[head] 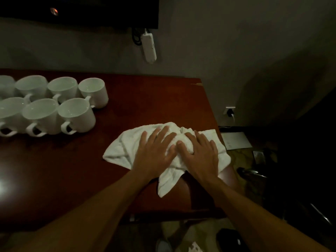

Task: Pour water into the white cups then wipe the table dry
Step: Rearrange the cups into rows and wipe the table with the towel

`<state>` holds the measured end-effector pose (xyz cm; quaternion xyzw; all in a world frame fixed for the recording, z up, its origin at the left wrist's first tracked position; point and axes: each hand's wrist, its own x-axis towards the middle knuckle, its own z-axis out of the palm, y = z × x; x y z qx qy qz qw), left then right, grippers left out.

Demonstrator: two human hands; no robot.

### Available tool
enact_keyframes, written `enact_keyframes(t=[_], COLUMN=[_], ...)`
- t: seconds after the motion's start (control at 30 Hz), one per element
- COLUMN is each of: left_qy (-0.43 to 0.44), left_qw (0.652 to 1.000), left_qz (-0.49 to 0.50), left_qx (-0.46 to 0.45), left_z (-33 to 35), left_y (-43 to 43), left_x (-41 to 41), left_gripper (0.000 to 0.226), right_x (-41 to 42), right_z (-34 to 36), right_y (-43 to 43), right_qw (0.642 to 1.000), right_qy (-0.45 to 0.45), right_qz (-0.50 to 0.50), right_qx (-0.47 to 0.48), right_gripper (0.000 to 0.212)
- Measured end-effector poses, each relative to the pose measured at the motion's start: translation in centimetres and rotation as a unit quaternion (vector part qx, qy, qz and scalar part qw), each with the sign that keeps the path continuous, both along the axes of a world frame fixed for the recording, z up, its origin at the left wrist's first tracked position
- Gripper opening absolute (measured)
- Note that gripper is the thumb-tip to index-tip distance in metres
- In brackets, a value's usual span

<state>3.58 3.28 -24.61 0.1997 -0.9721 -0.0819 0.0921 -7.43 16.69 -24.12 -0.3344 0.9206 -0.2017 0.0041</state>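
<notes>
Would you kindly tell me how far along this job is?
Pouring looks done: the white cups stand grouped at left, some glinting with water. Wiping is in hand: the left hand and right hand press flat on the towel near the table's right edge. The stretch toward the cups may remain; wet spots are too dim to see.

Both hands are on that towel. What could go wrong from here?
A wide sweep left with the white towel could bump the nearest white cup; the cups stand packed together, so water may spill. The towel also lies close to the right edge of the table and might slide off under the left hand and right hand.
</notes>
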Motion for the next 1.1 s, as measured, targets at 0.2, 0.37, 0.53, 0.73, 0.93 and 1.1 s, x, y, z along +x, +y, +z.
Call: enact_keyframes(t=[0.2, 0.37, 0.53, 0.73, 0.93, 1.1], left_qy=[0.012, 0.026, 0.031, 0.040, 0.069, 0.076], left_qw=[0.999, 0.998, 0.997, 0.997, 0.995, 0.995], left_qz=[-0.006, 0.000, 0.007, 0.013, -0.011, -0.036], left_qx=[0.043, 0.057, 0.075, 0.069, 0.071, 0.062], left_z=[-0.1, 0.1, 0.5, -0.1, -0.6, -0.3], left_y=[-0.3, -2.8, -6.9, -12.3, -18.5, -22.1], left_x=[9.0, 16.7, 22.4, 25.8, 27.7, 28.6], left_gripper=[0.069, 0.070, 0.073, 0.066, 0.056, 0.056], right_x=[8.9, 16.5, 21.7, 24.9, 27.0, 28.1], right_z=[-0.1, 0.0, -0.1, -0.3, -0.2, 0.0], right_y=[-0.1, -2.7, -6.7, -11.7, -16.9, -20.4], right_qw=[1.000, 1.000, 1.000, 1.000, 0.999, 1.000], right_qy=[0.000, 0.011, 0.007, 0.017, 0.023, 0.018], right_qz=[0.001, -0.003, 0.011, 0.016, 0.025, 0.016], right_qx=[-0.019, -0.011, -0.004, -0.010, -0.012, 0.006], right_gripper=[0.080, 0.074, 0.075, 0.076, 0.082, 0.080])
